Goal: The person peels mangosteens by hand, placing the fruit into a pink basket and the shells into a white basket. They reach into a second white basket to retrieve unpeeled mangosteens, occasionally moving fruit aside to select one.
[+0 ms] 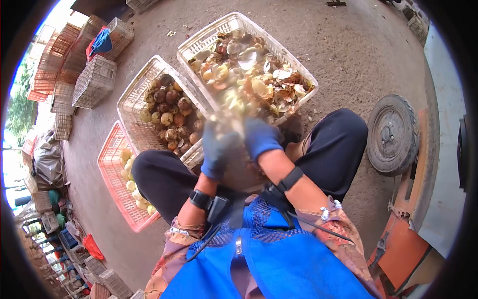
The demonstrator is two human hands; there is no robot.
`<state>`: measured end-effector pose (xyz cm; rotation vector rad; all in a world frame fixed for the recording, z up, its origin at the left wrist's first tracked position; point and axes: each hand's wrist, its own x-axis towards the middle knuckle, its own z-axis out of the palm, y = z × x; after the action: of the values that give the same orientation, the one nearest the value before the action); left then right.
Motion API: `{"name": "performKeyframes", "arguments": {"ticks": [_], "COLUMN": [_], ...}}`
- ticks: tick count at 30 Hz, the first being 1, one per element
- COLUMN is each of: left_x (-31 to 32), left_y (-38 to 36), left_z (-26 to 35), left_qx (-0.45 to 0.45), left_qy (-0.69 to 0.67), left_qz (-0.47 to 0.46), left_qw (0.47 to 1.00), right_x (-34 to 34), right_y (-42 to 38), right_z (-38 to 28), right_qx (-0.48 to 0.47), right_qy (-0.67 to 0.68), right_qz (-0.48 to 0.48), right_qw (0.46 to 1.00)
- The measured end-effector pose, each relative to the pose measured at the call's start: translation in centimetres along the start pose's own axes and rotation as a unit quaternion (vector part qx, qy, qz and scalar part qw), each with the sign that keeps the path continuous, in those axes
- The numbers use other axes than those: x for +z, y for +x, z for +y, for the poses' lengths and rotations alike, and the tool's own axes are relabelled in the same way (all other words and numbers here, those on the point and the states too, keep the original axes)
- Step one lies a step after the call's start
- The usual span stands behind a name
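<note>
Wears blue gloves, matte and snug, on both hands. Brings the left hand (219,149) and the right hand (261,137) close together, low over the near ends of 2 baskets. Curls both inward about a pale, smeared shape (230,123); cannot tell, through the motion blur, how far open either grip is or what exactly is held. Has, ahead to the left, a white plastic basket (132,107) with lattice walls, partly filled with round brown-purple produce (169,107), some of it blotched paler. Has, just beside that and straight ahead, a dirt-stained white basket (197,79) heaped with thin, curved, ragged peelings (261,87), cream to brown. Has, by the left knee (160,172), a pink plastic basket (112,172) of smooth, pale, rounded pieces (131,187). Sits over rough, dusty ground (343,55), near a ridged rubber wheel (392,134) on the right.
</note>
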<state>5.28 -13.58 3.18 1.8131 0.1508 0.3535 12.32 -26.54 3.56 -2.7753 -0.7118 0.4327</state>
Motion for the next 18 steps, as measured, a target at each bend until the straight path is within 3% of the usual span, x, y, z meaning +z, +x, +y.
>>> {"name": "performKeyframes", "arguments": {"ticks": [2,4,5,6,7,8,9,10,12,13,14,15,16,18], "left_x": [0.2,0.8,1.2,0.3,-1.2,-2.2,-1.8,-1.8,-2.0,-2.2,-2.4,-2.4,-2.3,-1.8], "left_y": [0.2,0.1,0.5,0.2,-0.4,-1.0,-1.5,-1.4,-0.9,-0.9,-0.9,-0.6,-0.3,0.1], "left_z": [0.0,1.2,2.8,1.7,0.2,-1.2,-1.0,-1.2,-1.7,-2.2,-2.7,-2.3,-1.7,-0.4], "left_qx": [0.027,0.062,-0.046,-0.048,0.088,0.213,0.138,0.136,0.289,0.288,0.138,-0.017,-0.017,-0.062], "left_qy": [0.020,0.054,-0.135,-0.134,0.144,0.409,0.426,0.426,0.541,0.542,0.442,0.323,0.323,0.394], "left_qz": [-0.010,-0.018,0.000,0.004,-0.034,-0.069,-0.070,-0.069,-0.025,-0.024,-0.046,-0.066,-0.066,-0.086], "left_qw": [0.999,0.996,0.990,0.990,0.985,0.885,0.892,0.892,0.789,0.790,0.885,0.944,0.944,0.913], "right_x": [0.4,-1.6,1.2,0.9,0.4,0.1,-0.3,-0.6,-1.5,-1.2,-0.7,-0.4,-0.1,0.3], "right_y": [0.6,-1.1,0.3,0.2,0.1,0.0,0.1,-0.3,-1.8,-2.3,-2.5,-2.5,-2.7,-3.0], "right_z": [1.0,1.3,2.6,3.2,3.6,3.9,4.0,3.7,3.0,3.1,2.9,2.4,1.9,1.2], "right_qx": [0.011,0.023,0.003,0.000,-0.002,-0.004,0.021,0.021,-0.014,-0.057,-0.057,-0.117,-0.176,-0.158], "right_qy": [-0.007,0.132,0.108,0.109,0.192,0.275,0.303,0.303,0.417,0.320,0.320,0.302,0.281,0.271], "right_qz": [-0.023,0.050,0.149,0.146,0.176,0.203,0.158,0.157,0.167,0.168,0.168,0.204,0.239,0.206], "right_qw": [1.000,0.990,0.983,0.983,0.965,0.940,0.939,0.940,0.893,0.931,0.931,0.924,0.913,0.927]}}
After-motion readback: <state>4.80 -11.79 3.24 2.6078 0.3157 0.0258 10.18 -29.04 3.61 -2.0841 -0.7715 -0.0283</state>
